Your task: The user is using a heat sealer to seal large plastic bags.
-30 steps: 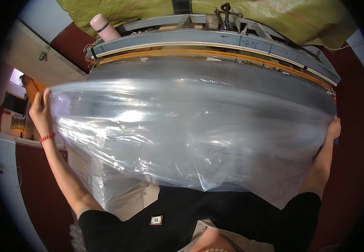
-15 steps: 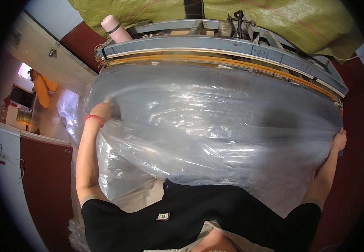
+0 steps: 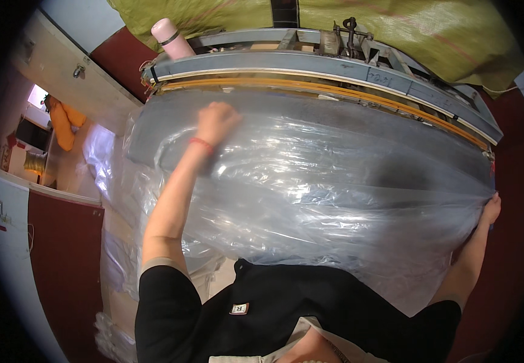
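A wide sheet of clear plastic film (image 3: 310, 175) lies in glossy wrinkles over a dark grey work surface (image 3: 274, 106), its near part drooping toward my body. My left hand (image 3: 216, 121), with a red beaded bracelet at the wrist, is over the upper left part of the film. Its fingers look curled but are smeared by motion, so whether they hold anything is unclear. At the far right, my right hand (image 3: 492, 209) is closed on the film's gathered edge, and taut folds fan out from it.
Behind the surface runs a grey metal frame (image 3: 328, 63) with orange strips (image 3: 334, 91) and a dark clamp (image 3: 349, 36). A pink bottle (image 3: 173, 39) stands at its left end. Green woven sheeting (image 3: 407, 36) hangs behind. More loose film (image 3: 99, 157) lies at left beside a door (image 3: 80, 69).
My left hand has left the film's left edge and swung right and away from me, over the film. The film's left part has dropped and spread. My right hand keeps its grip.
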`<action>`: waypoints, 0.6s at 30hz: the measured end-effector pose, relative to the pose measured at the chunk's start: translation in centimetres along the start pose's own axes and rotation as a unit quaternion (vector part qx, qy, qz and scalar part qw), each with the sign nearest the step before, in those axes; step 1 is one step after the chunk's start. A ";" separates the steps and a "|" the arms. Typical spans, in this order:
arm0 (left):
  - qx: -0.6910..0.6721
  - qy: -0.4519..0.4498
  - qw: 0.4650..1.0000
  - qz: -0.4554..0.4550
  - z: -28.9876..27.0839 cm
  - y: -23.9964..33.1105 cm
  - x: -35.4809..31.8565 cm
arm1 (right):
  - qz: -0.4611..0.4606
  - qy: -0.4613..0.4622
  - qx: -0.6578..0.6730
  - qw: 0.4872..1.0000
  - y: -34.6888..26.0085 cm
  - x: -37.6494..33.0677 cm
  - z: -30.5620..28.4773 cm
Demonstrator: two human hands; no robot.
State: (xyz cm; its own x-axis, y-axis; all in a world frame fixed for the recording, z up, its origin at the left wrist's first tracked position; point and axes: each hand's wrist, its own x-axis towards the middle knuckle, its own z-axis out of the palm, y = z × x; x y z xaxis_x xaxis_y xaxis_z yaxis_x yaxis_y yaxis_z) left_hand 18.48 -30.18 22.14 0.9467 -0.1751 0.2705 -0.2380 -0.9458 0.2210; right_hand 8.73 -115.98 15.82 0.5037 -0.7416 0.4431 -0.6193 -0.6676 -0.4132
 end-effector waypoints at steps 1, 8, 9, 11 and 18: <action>-0.036 0.011 0.999 -0.010 0.7 0.3 0.4 | 0.007 0.009 -0.005 1.000 4.1 1.9 0.0; -0.119 0.116 0.985 -0.046 1.4 2.1 -0.7 | 0.110 -0.063 0.555 0.822 7.4 1.8 -6.8; -0.123 0.115 0.985 -0.043 1.6 2.0 -0.5 | 0.125 -0.059 0.568 0.811 7.2 1.4 -7.8; -0.090 0.083 0.992 -0.019 1.7 1.6 -0.1 | 0.128 -0.048 0.575 0.807 6.2 0.0 -9.7; -0.495 0.232 0.825 -0.140 0.6 2.6 3.2 | 0.127 0.019 0.545 0.829 -0.2 2.8 -4.5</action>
State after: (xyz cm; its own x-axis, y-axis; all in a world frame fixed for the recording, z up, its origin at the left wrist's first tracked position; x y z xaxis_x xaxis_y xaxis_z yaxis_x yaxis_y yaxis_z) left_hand 21.03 -33.34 23.06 0.8639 0.3546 0.3577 -0.3022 -0.2031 0.9314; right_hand 7.54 -117.67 20.75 0.4085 -0.8783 0.2483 0.2191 -0.1697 -0.9608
